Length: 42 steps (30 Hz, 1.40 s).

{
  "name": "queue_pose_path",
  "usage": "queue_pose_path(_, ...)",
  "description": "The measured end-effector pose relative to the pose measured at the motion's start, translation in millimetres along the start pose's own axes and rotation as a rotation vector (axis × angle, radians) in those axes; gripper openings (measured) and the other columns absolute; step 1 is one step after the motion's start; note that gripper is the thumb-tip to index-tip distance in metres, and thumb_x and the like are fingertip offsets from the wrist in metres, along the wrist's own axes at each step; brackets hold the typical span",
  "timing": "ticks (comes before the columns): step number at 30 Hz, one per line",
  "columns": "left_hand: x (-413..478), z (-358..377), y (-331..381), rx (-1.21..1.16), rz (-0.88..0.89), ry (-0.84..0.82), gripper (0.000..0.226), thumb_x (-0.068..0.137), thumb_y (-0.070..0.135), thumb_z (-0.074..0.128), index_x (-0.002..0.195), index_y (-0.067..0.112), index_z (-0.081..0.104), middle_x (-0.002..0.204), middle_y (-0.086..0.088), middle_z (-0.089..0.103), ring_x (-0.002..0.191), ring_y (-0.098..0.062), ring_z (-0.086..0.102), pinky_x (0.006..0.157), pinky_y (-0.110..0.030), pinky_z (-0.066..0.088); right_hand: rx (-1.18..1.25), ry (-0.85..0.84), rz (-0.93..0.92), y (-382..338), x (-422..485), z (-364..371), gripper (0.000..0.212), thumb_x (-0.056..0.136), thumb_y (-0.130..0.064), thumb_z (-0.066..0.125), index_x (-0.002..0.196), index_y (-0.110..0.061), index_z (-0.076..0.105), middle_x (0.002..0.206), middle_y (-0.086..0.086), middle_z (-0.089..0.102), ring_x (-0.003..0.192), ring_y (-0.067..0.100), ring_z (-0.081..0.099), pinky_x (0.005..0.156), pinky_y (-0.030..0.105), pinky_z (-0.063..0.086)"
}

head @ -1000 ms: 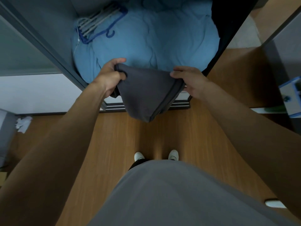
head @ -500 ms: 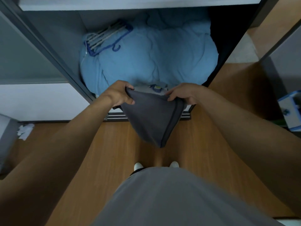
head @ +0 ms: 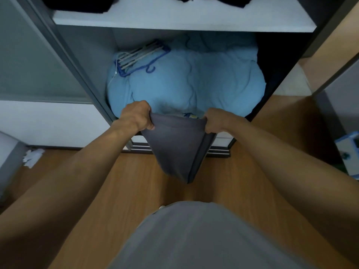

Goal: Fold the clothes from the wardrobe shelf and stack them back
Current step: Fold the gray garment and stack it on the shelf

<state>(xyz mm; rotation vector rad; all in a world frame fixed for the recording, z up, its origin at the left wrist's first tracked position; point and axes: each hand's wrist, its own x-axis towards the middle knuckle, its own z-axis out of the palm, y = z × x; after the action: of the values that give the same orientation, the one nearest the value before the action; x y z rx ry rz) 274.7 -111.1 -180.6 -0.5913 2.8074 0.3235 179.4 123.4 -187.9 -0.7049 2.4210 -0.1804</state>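
A folded dark grey garment (head: 175,150) hangs in front of the open wardrobe, tapering to a point above the floor. My left hand (head: 137,116) grips its upper left corner and my right hand (head: 214,121) grips its upper right corner, stretching the top edge between them. The white wardrobe shelf (head: 182,19) runs across the top of the view, with dark clothes (head: 77,2) lying on it, mostly cut off by the frame.
Below the shelf a bulky light blue duvet (head: 194,82) fills the compartment, with a bundle of blue and white hangers (head: 141,55) on its left. A sliding door (head: 33,61) stands at the left. Wooden floor (head: 120,183) lies below; a blue-white box (head: 347,150) is at the right.
The view has tilted upward, bringing the white shelf and the dark clothes on it into sight. Both hands keep their hold on the grey garment, which hangs longer and narrower now.
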Motion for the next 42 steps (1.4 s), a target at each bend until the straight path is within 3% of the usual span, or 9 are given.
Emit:
queue_pose_path(10,4,-17,-27,-0.417,0.128,0.080,0.019,0.070,0.027,0.081,0.076,0.012,0.071,0.080,-0.002,0.060,0.080,-0.021,0.061,0.073,-0.034,0.052,0.515,0.290,-0.076,17,2,-24,0.021,0.073,-0.005,0.069,0.086,0.011,0.067,0.075,0.005,0.056,0.076,0.019,0.052,0.066,0.029,0.035)
queue_pose_path(13,5,-17,-34,-0.785,0.013,0.082,0.031,0.061,0.025,0.074,0.086,0.007,0.068,0.078,-0.003,0.067,0.074,-0.018,0.064,0.067,-0.029,0.049,0.717,0.307,-0.111,17,-1,-30,0.005,0.074,-0.004,0.072,0.078,-0.002,0.073,0.078,0.007,0.062,0.076,0.018,0.056,0.071,0.029,0.041)
queue_pose_path(16,0,-10,-30,-1.131,-0.068,0.182,0.031,0.062,0.015,0.063,0.091,0.005,0.065,0.080,-0.008,0.063,0.077,-0.019,0.061,0.071,-0.032,0.047,0.911,0.340,-0.175,11,0,-35,0.029,0.072,0.003,0.069,0.066,-0.024,0.076,0.077,0.004,0.070,0.079,0.017,0.063,0.078,0.032,0.050)
queue_pose_path(21,0,-22,7,-1.524,-0.055,0.194,0.016,0.060,0.003,0.046,0.070,0.013,0.054,0.065,-0.005,0.052,0.065,-0.019,0.055,0.060,-0.027,0.042,1.413,0.425,-0.336,18,3,-41,0.025,0.067,-0.003,0.071,0.086,-0.019,0.077,0.087,0.003,0.075,0.086,0.019,0.071,0.079,0.030,0.057)
queue_pose_path(26,5,-40,37,-1.679,0.019,0.083,0.016,0.058,0.001,0.045,0.057,0.016,0.040,0.055,0.000,0.042,0.052,-0.015,0.045,0.052,-0.022,0.040,1.416,0.095,-0.301,37,0,-2,0.041,0.078,-0.014,0.080,0.117,-0.019,0.068,0.117,0.000,0.073,0.111,0.016,0.068,0.085,0.022,0.056)
queue_pose_path(29,9,-41,36,-1.709,-0.004,-0.045,0.018,0.057,0.003,0.044,0.061,0.018,0.036,0.061,-0.001,0.037,0.056,-0.015,0.041,0.055,-0.025,0.038,1.518,0.050,-0.210,21,2,19,0.061,0.069,-0.010,0.079,0.127,-0.010,0.060,0.116,0.002,0.073,0.111,0.019,0.068,0.088,0.027,0.057)
queue_pose_path(33,13,-45,14,-1.642,-0.130,-0.124,0.015,0.054,0.013,0.047,0.062,0.022,0.038,0.069,0.000,0.041,0.066,-0.018,0.043,0.064,-0.030,0.036,1.615,-0.120,-0.193,0,-5,8,0.034,0.061,0.001,0.075,0.092,-0.014,0.081,0.096,0.002,0.078,0.091,0.018,0.073,0.073,0.028,0.060)
queue_pose_path(38,34,-35,-5,-1.472,-0.051,0.121,0.010,0.083,0.015,0.058,0.088,0.022,0.062,0.087,0.004,0.067,0.085,-0.013,0.066,0.077,-0.031,0.053,1.601,-0.236,-0.196,-40,-6,-5,0.026,0.061,-0.005,0.060,0.074,-0.011,0.082,0.082,0.006,0.077,0.074,0.019,0.074,0.073,0.030,0.061)
queue_pose_path(42,31,6,-22,-1.213,-0.139,0.253,0.038,0.090,0.042,0.068,0.115,0.022,0.048,0.119,0.002,0.054,0.114,-0.018,0.055,0.100,-0.034,0.047,1.774,-0.114,-0.141,-50,3,-3,0.028,0.061,-0.011,0.057,0.074,-0.006,0.081,0.080,0.010,0.076,0.072,0.023,0.073,0.065,0.029,0.060)
